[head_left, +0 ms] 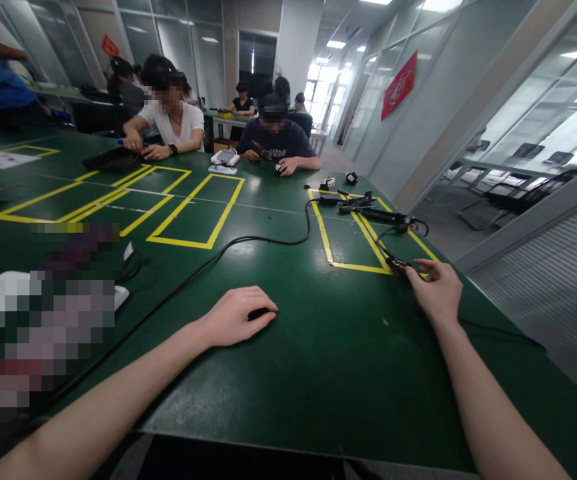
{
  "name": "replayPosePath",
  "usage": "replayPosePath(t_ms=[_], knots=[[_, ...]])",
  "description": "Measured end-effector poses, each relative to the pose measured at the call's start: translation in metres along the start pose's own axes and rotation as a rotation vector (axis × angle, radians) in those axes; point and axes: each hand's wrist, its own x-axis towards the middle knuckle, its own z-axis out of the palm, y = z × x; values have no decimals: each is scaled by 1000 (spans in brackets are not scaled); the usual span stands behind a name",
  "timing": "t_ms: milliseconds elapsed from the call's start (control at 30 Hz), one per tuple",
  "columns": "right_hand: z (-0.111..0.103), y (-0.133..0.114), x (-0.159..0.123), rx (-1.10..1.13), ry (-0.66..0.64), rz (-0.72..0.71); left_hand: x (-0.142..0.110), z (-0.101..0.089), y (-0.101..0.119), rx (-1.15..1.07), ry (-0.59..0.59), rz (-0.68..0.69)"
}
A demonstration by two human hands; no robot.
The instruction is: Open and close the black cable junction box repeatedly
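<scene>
My left hand rests on the green tabletop, palm down. Its fingers are loosely bent, with a gap at the thumb and nothing visible in them. Farther right, my right hand has thumb and fingers closed on the near end of a small black corded piece, whose exact kind I cannot make out. That piece lies at the corner of a yellow tape outline. Just beyond it are a long black tool and a black cable loop.
A black cable runs across the table from lower left to a black block. Small white-and-black pieces lie behind. Two people sit opposite, one by a black tray, near a white device. More yellow outlines mark the left.
</scene>
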Motion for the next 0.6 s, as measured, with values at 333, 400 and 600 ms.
replayPosePath(t_ms=[333,400,600], knots=[[1,0,0,2,10,19,-1,2,-3,11,-11,10],[0,-2,0,2,24,7,-1,2,-2,10,-7,7],[-2,-12,-3,-6,90,1,0,0,0,4,-11,12]])
